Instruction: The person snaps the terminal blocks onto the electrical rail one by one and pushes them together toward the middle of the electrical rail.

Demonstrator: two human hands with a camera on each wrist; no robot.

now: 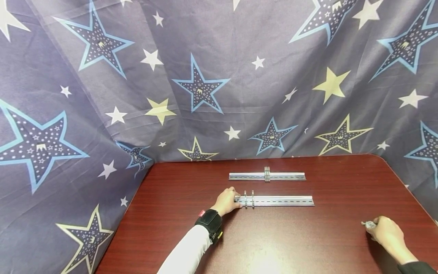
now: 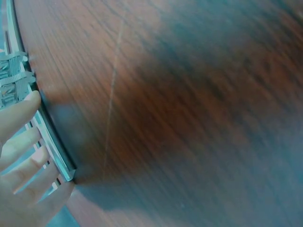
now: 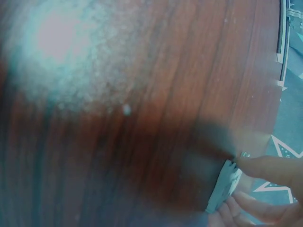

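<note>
My left hand [image 1: 226,201] grips the left end of the nearer slotted metal DIN rail [image 1: 284,201]. In the left wrist view, the thumb lies along one edge of the rail [image 2: 53,139] and the fingers along the other. Two thin grey clip-on pieces [image 1: 253,199] stand slightly apart on the rail, just right of that hand. Off to the right, my right hand [image 1: 390,233] pinches a small flat grey clip-on piece [image 3: 223,187] between thumb and fingers. The fingers partly hide this piece.
A second DIN rail [image 1: 287,176] lies farther back, roughly parallel, with several clip-on pieces [image 1: 267,174] close together near its middle. Both rails are on the reddish-brown table [image 1: 171,213]. A star-patterned cloth [image 1: 236,76] hangs behind and beside the table.
</note>
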